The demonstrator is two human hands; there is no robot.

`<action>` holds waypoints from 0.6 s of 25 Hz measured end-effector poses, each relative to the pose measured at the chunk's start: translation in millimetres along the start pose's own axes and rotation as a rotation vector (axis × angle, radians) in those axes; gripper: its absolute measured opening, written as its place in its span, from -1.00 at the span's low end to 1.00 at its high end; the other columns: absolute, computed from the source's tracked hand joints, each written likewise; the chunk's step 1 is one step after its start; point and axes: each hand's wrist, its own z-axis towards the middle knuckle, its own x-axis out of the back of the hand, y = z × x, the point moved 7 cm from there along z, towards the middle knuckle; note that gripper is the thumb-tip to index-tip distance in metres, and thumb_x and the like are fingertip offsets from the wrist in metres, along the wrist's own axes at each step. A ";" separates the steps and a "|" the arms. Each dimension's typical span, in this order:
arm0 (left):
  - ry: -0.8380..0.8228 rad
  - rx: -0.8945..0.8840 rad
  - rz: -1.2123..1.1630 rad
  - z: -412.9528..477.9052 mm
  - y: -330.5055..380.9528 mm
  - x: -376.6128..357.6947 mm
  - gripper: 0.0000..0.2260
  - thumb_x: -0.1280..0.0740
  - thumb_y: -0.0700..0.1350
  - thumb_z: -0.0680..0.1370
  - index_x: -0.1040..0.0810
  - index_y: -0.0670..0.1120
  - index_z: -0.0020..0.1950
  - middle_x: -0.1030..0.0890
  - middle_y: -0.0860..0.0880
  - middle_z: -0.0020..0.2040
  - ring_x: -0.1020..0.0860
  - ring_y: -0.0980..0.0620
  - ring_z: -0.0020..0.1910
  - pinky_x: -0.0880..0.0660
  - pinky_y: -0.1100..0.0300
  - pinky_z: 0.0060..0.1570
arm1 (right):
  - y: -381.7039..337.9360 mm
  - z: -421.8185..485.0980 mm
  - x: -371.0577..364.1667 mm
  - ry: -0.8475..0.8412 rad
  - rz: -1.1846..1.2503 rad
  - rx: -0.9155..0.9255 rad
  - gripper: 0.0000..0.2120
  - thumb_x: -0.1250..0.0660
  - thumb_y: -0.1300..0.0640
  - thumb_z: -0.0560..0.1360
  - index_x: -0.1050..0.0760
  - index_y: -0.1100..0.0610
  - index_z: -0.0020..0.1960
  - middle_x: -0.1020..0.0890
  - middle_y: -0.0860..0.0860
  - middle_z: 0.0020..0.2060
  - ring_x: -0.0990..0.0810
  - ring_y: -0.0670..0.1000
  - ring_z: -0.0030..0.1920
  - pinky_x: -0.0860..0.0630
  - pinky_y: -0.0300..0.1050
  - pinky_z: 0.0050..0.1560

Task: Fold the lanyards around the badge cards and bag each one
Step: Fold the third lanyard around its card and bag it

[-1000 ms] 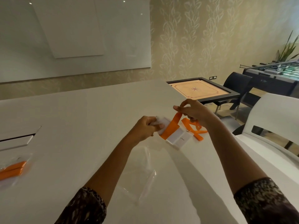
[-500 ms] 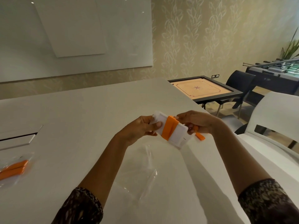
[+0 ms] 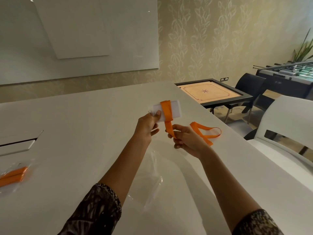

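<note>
Two hands raised above white bench [image 3: 84, 133]. Left hand [image 3: 147, 125] grip clamped on left end of card [image 3: 171, 110], thumb on face. Orange lanyard [image 3: 166, 114] wrapped once across card, strap running down into right hand [image 3: 185, 139], grip pinched on it; loose loop trails right onto bench. Empty clear bag [image 3: 153, 177] flat on bench beneath forearms. Bagged lanyard [image 3: 12, 177] at far left edge.

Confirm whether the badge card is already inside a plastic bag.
No, the badge card is held above the table in the left hand, with the orange lanyard wrapped over it.
</note>
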 end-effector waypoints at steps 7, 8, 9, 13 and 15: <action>0.160 -0.018 -0.017 3.5 -12.2 3.8 -0.75 -0.31 0.05 0.58 -0.40 -0.07 0.13 -0.51 -0.05 -0.07 -0.51 0.02 -0.07 -0.53 0.12 -0.14 | 11.8 4.5 -6.1 0.222 0.196 -0.022 -0.68 -0.05 0.03 0.63 -0.55 0.13 0.01 -0.35 0.00 -0.42 -0.23 -0.09 -0.45 -0.20 -0.19 -0.40; 0.183 -0.014 -0.023 3.5 -13.8 5.0 -0.75 -0.30 0.05 0.58 -0.39 -0.08 0.13 -0.51 -0.06 -0.03 -0.51 0.00 -0.04 -0.54 0.13 -0.14 | 12.9 3.7 -7.4 0.258 0.205 -0.035 -0.70 -0.10 -0.04 0.61 -0.53 0.11 -0.01 -0.36 -0.01 -0.43 -0.24 -0.09 -0.46 -0.21 -0.19 -0.41; 0.208 -0.011 -0.032 3.9 -15.5 6.9 -0.75 -0.29 0.05 0.59 -0.39 -0.08 0.13 -0.50 -0.07 -0.02 -0.51 -0.01 -0.03 -0.54 0.13 -0.15 | 12.7 3.0 -7.9 0.292 0.171 -0.030 -0.73 -0.14 -0.07 0.60 -0.50 0.08 -0.01 -0.38 -0.01 -0.43 -0.26 -0.10 -0.46 -0.22 -0.21 -0.43; 0.290 -0.017 -0.045 7.3 -22.2 17.9 -0.75 -0.29 0.04 0.59 -0.44 -0.11 0.12 -0.50 -0.11 -0.03 -0.50 -0.06 -0.03 -0.56 0.08 -0.08 | 6.2 0.6 -13.5 0.333 -0.094 0.031 -0.77 -0.15 0.02 0.63 -0.50 0.09 -0.09 -0.46 0.01 -0.34 -0.37 -0.09 -0.40 -0.35 -0.25 -0.43; 0.312 -0.002 -0.050 8.9 -27.3 21.9 -0.72 -0.30 0.02 0.59 -0.47 -0.14 0.17 -0.51 -0.12 0.00 -0.50 -0.07 -0.02 -0.56 0.06 -0.06 | 6.1 -0.6 -16.5 0.319 -0.165 0.018 -0.79 -0.17 0.05 0.63 -0.52 0.06 -0.10 -0.54 0.01 -0.24 -0.46 -0.06 -0.25 -0.45 -0.19 -0.25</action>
